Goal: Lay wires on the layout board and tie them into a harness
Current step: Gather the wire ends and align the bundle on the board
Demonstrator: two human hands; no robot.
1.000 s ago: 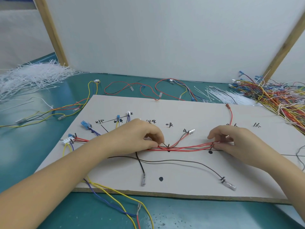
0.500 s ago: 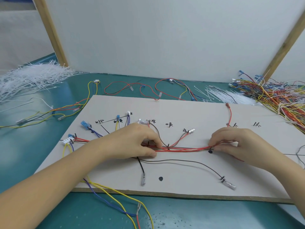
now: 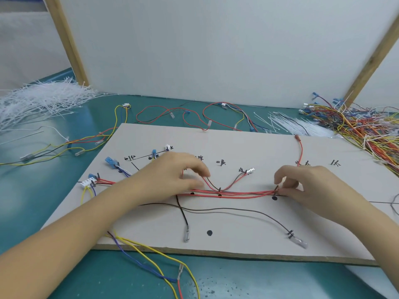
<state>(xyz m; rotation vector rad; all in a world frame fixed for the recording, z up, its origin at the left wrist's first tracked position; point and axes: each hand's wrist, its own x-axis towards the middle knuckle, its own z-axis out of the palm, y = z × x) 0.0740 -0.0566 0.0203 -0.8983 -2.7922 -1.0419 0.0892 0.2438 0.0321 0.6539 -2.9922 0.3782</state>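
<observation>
A pale layout board (image 3: 237, 145) with black marks and pegs lies on the teal table. A bundle of red wires (image 3: 237, 193) runs along its middle line. My left hand (image 3: 172, 175) rests on the bundle's left end, its fingertips pinching the red wires near a brown wire that rises from a peg. My right hand (image 3: 302, 182) pinches the bundle's right end at a peg. A brown wire (image 3: 226, 209) curves across the lower board to a clear terminal. A red wire (image 3: 300, 149) runs up the board behind my right hand.
A heap of white cable ties (image 3: 36, 102) lies at the far left, and more ties (image 3: 293, 124) at the back right beside a pile of coloured wires (image 3: 364, 126). Loose wires (image 3: 194, 115) lie behind the board; yellow and blue ones (image 3: 151, 262) hang off its front edge.
My left hand has shifted left and up along the red bundle, uncovering a black dot. My right hand's fingers have lifted and curled at the right peg.
</observation>
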